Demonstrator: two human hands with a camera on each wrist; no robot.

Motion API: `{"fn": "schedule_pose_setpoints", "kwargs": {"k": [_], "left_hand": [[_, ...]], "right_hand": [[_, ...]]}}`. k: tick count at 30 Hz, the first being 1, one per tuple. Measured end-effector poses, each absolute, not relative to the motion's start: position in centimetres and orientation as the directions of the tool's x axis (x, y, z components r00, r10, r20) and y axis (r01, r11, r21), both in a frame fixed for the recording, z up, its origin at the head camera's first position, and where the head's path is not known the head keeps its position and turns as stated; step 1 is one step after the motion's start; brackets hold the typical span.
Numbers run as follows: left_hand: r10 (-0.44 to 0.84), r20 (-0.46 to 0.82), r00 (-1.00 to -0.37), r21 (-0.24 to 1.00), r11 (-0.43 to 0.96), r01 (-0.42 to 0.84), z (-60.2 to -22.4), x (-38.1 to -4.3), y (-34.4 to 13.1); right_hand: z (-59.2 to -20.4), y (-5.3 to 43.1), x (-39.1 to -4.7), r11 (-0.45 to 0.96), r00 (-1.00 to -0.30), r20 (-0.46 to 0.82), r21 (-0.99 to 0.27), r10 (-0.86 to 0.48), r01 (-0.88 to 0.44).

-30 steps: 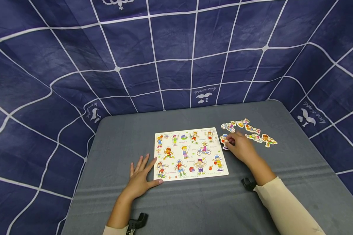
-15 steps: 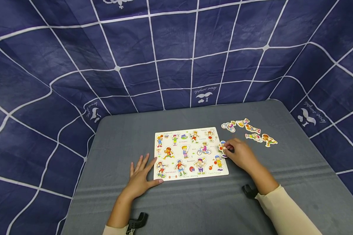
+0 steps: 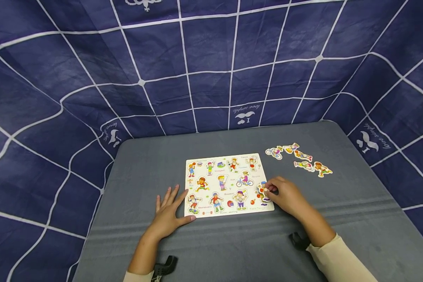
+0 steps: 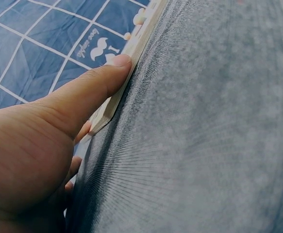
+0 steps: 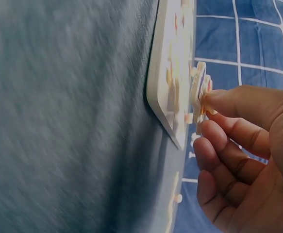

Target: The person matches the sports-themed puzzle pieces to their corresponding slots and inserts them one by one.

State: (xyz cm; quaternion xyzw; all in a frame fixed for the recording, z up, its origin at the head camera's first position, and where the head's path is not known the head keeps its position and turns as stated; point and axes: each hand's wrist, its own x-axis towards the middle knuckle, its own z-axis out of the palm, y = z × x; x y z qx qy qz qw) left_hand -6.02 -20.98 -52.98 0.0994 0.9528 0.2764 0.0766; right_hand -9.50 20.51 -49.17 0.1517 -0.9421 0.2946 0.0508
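Observation:
A cream puzzle board [image 3: 211,181] printed with children playing sports lies on the grey table. My left hand [image 3: 169,214] rests at its lower left corner with the fingers spread. In the left wrist view the thumb [image 4: 100,80] touches the board's edge. My right hand [image 3: 285,196] pinches a flat puzzle piece [image 3: 261,189] by its knob between thumb and forefinger, over the board's lower right part. That piece shows a child figure with a blue top. In the right wrist view the puzzle piece [image 5: 200,90] is held upright off the board face, the other fingers loosely curled.
Several loose puzzle pieces lie to the right behind the right hand, among them a bicycle piece [image 3: 274,152] and a running figure piece [image 3: 322,169]. The grey cloth-covered table [image 3: 232,250] is enclosed by dark blue curtains [image 3: 211,51] with white lines.
My right hand has picked up the puzzle piece beside the board and carried it leftward and nearer, over the board's lower right part. The left hand stays still.

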Motion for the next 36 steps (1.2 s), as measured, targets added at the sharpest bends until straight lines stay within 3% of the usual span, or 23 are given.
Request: {"fn": "schedule_pose_setpoints", "kwargs": {"k": [12, 36], "left_hand": [[0.231, -0.098, -0.968, 0.540, 0.830, 0.144, -53.0, -6.1, -21.0], [0.228, -0.050, -0.972, 0.546, 0.821, 0.165, -53.1, -6.1, -20.8]], "right_hand": [[-50.0, 19.9, -8.6, 0.753, -0.954, 0.159, -0.586, -0.255, -0.299], [-50.5, 19.3, -8.8, 0.804, -0.966, 0.118, -0.536, -0.232, -0.258]]}}
